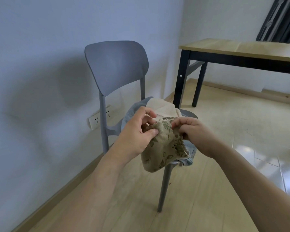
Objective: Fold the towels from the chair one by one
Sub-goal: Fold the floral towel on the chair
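Both hands, left (137, 133) and right (194, 133), pinch the scalloped top edge of a tan towel (164, 148) (terry, leaf-patterned), hanging crumpled above the chair (115, 67). Cream (162, 106) and blue (132, 113) towels lie on its grey plastic seat.

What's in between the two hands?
In the head view, the bunched top edge of the tan leaf-patterned towel spans the gap: the left hand pinches one side and the right hand pinches the other.
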The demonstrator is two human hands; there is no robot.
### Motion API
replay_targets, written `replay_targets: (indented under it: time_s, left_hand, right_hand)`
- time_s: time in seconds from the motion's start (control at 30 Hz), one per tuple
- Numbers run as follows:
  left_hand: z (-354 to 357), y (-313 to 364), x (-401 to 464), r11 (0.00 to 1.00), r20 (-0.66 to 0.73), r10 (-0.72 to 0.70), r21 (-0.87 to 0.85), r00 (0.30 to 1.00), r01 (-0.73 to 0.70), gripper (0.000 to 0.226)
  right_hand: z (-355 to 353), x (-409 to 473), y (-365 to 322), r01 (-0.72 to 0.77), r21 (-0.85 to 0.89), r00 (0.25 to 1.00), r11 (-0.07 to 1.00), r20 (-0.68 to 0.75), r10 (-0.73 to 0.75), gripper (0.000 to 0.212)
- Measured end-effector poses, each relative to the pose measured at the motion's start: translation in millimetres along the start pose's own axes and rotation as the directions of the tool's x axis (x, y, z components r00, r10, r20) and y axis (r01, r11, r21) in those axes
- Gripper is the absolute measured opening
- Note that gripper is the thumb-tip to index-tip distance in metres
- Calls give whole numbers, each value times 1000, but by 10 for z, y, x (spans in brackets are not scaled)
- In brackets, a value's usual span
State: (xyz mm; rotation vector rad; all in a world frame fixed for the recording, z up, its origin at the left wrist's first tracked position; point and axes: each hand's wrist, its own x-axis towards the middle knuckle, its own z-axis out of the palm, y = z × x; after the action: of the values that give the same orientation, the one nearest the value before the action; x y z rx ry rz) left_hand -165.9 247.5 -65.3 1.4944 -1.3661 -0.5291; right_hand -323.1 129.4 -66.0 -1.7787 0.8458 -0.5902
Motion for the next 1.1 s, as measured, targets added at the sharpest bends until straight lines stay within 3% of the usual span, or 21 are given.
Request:
replay_targets:
  time_s: [0.07, 0.13, 0.3, 0.47, 0.63, 0.83, 0.93, 1.03, 1.1]
  left_hand:
    - [-8, 8, 3, 999, -10, 8, 34, 1000, -8, 36]
    - [-9, 8, 0, 997, -22, 33, 74, 999, -32, 35]
    - [6, 8, 0, 989, 38, 78, 120, 996, -82, 32]
    - [11, 3, -5, 974, 97, 104, 193, 990, -122, 35]
    - [15, -36, -2, 964, 66, 25, 264, 997, -42, 27]
    - [-5, -3, -12, 950, 355, -200, 299, 913, 91, 14]
    - [13, 16, -34, 934, 409, -186, 356, 893, 32, 29]
    - [102, 122, -80, 943, 430, -152, 332, 890, 1, 18]
    - [170, 236, -121, 953, 441, -118, 302, 890, -23, 13]
  right_hand:
    - [-30, -25, -9, -30, -1, 992, 1000, 120, 29, 30]
    - [-67, -46, -16, -10, -6, 979, 1000, 202, 11, 47]
    - [-43, -82, -12, 64, -85, 970, 994, 239, -42, 50]
    - [20, -96, -11, 144, -148, 975, 978, 187, -116, 34]
    - [26, -113, -37, 213, -210, 973, 954, 133, -188, 5]
    - [-23, -71, 49, 219, -244, 975, 945, 8, -224, 26]
    - [-105, -18, 143, 201, -260, 967, 944, -98, -233, 27]
    - [-148, 25, 206, 187, -276, 952, 943, -185, -242, 27]
    - [-126, 41, 223, 177, -266, 965, 947, -141, -220, 29]
